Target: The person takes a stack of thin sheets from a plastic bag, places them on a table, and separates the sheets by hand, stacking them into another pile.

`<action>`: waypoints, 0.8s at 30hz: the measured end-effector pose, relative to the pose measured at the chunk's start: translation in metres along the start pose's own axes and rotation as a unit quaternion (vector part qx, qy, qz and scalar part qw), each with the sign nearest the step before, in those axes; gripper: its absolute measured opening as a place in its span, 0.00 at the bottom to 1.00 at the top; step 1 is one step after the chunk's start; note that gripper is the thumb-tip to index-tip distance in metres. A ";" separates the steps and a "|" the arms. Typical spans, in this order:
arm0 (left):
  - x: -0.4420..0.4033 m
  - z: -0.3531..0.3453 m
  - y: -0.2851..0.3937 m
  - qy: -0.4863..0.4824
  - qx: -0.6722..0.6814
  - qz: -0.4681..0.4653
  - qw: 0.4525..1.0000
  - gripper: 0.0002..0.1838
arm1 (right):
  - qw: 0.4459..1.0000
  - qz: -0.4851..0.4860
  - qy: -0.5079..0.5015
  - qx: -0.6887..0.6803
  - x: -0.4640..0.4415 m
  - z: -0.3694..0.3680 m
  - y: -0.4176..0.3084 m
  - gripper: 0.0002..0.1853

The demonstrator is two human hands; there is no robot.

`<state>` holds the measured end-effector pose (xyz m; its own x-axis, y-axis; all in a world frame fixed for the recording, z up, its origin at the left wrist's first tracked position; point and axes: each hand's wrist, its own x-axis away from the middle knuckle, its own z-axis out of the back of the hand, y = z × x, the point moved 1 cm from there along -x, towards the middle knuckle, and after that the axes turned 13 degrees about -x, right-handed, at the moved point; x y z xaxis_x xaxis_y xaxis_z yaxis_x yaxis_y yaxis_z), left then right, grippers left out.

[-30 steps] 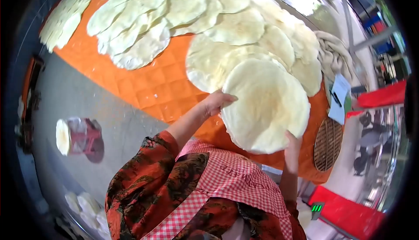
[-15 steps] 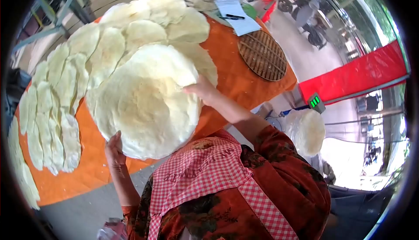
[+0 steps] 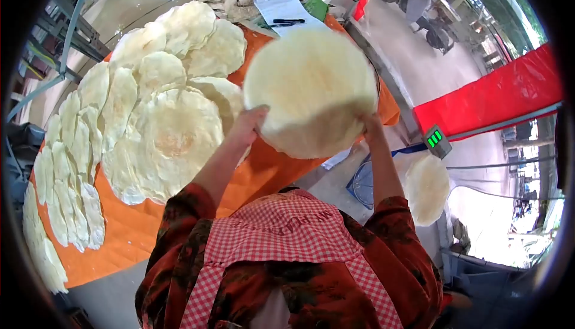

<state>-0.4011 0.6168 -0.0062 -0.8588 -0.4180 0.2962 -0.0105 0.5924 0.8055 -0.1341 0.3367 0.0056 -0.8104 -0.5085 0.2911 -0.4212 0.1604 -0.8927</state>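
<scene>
Currently, I am holding a round, pale cream sheet [image 3: 311, 86] at the frame's upper centre; my left grip [image 3: 248, 126] is clasping its lower-left edge, my right grip [image 3: 370, 124] its lower-right. Thin cream rounds [image 3: 176, 140] are overlapping on the orange-covered bench [image 3: 132, 233] at left; a black pen [image 3: 288, 21] is resting on white paper [image 3: 278, 1], top centre.

Both hands [image 3: 247, 124] [image 3: 370, 124] gripping, spread apart; forearms [image 3: 217, 167] [image 3: 386, 170] extended forward.

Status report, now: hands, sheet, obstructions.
Left hand and right hand gripping the round sheet, one at each side. Sheet held up over the orange cloth. No obstruction visible around it.
</scene>
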 end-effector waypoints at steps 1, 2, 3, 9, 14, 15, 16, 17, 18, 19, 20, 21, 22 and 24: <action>-0.015 0.001 -0.028 0.032 -0.030 0.016 0.999 0.23 | 0.997 -0.064 0.050 0.010 -0.008 0.025 0.021 0.22; -0.052 0.022 -0.082 0.101 -0.069 0.038 0.992 0.23 | 0.991 -0.089 0.086 0.058 -0.013 0.045 0.040 0.23; -0.068 0.032 -0.108 0.130 -0.115 0.041 0.984 0.22 | 0.981 -0.114 0.119 0.107 -0.016 0.058 0.053 0.24; -0.063 0.036 -0.133 0.223 -0.245 -0.001 0.943 0.25 | 0.988 -0.136 0.066 0.028 -0.042 0.103 0.087 0.23; 0.043 -0.037 -0.057 0.316 -0.453 -0.244 0.797 0.15 | 0.986 -0.140 0.079 0.045 0.001 0.055 0.017 0.20; 0.073 -0.024 -0.069 0.313 -0.408 -0.202 0.833 0.12 | 0.969 0.045 0.093 0.226 0.001 0.055 0.015 0.18; 0.109 -0.005 -0.079 0.309 -0.359 -0.161 0.866 0.09 | 0.887 0.230 0.098 0.389 0.000 0.056 0.012 0.17; 0.148 0.007 -0.075 0.343 -0.319 -0.091 0.879 0.07 | 0.745 0.403 0.093 0.523 0.003 0.050 0.013 0.15; 0.184 0.020 -0.069 0.373 -0.275 -0.022 0.886 0.05 | 0.823 0.351 0.000 0.447 0.007 0.025 0.014 0.14; 0.213 0.037 -0.073 0.433 -0.240 -0.042 0.868 0.03 | 0.882 0.289 -0.093 0.361 0.016 -0.016 0.012 0.13; 0.240 0.052 -0.077 0.491 -0.204 -0.061 0.845 0.01 | 0.862 0.328 -0.218 0.320 0.041 -0.074 0.016 0.12; 0.259 0.067 -0.077 0.529 -0.187 -0.086 0.824 0.03 | 0.862 0.203 -0.257 0.387 0.056 -0.123 0.028 0.12; 0.273 0.083 -0.075 0.567 -0.170 -0.114 0.798 0.05 | 0.891 0.106 -0.304 0.320 0.106 -0.196 0.031 0.12; 0.287 0.110 -0.068 0.601 -0.096 -0.163 0.776 0.11 | 0.791 0.170 -0.512 0.289 0.128 -0.266 0.103 0.16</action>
<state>-0.7029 0.5320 -0.0325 0.2742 -0.9331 0.2325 0.0482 0.2548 0.9658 -0.3895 0.5135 0.0430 0.0419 -0.9849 -0.1677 0.2462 0.1729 -0.9537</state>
